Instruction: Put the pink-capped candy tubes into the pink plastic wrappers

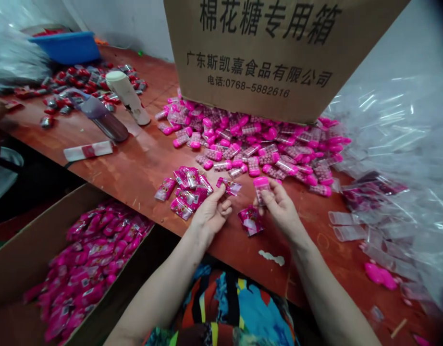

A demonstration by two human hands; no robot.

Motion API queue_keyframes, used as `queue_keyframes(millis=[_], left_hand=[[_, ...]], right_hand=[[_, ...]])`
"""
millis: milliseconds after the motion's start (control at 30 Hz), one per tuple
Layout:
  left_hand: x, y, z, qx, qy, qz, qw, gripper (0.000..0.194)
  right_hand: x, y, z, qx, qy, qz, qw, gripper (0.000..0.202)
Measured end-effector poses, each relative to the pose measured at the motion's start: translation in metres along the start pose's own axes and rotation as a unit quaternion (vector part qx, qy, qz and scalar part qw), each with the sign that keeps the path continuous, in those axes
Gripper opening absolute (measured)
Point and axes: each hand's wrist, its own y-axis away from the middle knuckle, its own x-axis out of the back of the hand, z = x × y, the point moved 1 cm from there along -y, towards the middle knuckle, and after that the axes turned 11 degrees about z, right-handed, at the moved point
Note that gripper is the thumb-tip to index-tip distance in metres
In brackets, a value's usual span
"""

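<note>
Between the thumb and fingers of my left hand (211, 214) is a small printed pink wrapper (231, 187). My right hand (279, 206) grips a clear candy bottle (261, 185) with a bright pink cap and small beads inside. Below it on the table lies another pink wrapper (251, 221), crumpled and apart from both hands. A small pile of wrapped pink packets (190, 192) sits just left of my left hand. Beyond my hands spreads a large heap of pink-capped candy bottles (239, 149).
A big cardboard box (257, 57) stands behind the heap. Clear plastic bags (398, 144) and tubes (346, 226) lie right. To the left are a pump bottle (106, 120), a white canister (128, 96), red-capped pieces (77, 79), a blue basin (68, 48), and a carton (30, 245) of pink packets.
</note>
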Motion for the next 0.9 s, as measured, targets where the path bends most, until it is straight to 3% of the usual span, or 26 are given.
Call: queue_keyframes(millis=[133, 333, 600, 700, 800, 900], left_hand=[[-0.001, 0.005, -0.008, 0.011, -0.010, -0.009, 1.000, 0.033], [0.005, 0.009, -0.018, 0.005, -0.011, -0.037, 0.999, 0.035], [0.010, 0.017, -0.027, -0.026, -0.099, -0.091, 0.991, 0.034], [0.013, 0.017, -0.031, -0.023, -0.158, -0.119, 0.980, 0.038], [0.015, 0.017, -0.034, -0.006, -0.180, -0.132, 0.975, 0.038], [0.017, 0.017, -0.035, 0.008, -0.180, -0.156, 0.971, 0.034]], right_hand=[[-0.019, 0.039, -0.005, -0.066, -0.072, -0.007, 0.995, 0.058], [-0.032, 0.050, 0.002, -0.052, -0.103, 0.038, 0.993, 0.062], [-0.027, 0.063, 0.009, -0.031, -0.054, 0.007, 0.998, 0.061], [-0.023, 0.066, 0.010, 0.018, 0.031, -0.010, 0.999, 0.060], [-0.019, 0.069, 0.006, 0.083, 0.171, 0.014, 0.982, 0.058], [-0.019, 0.072, 0.004, 0.076, 0.156, 0.025, 0.985, 0.058]])
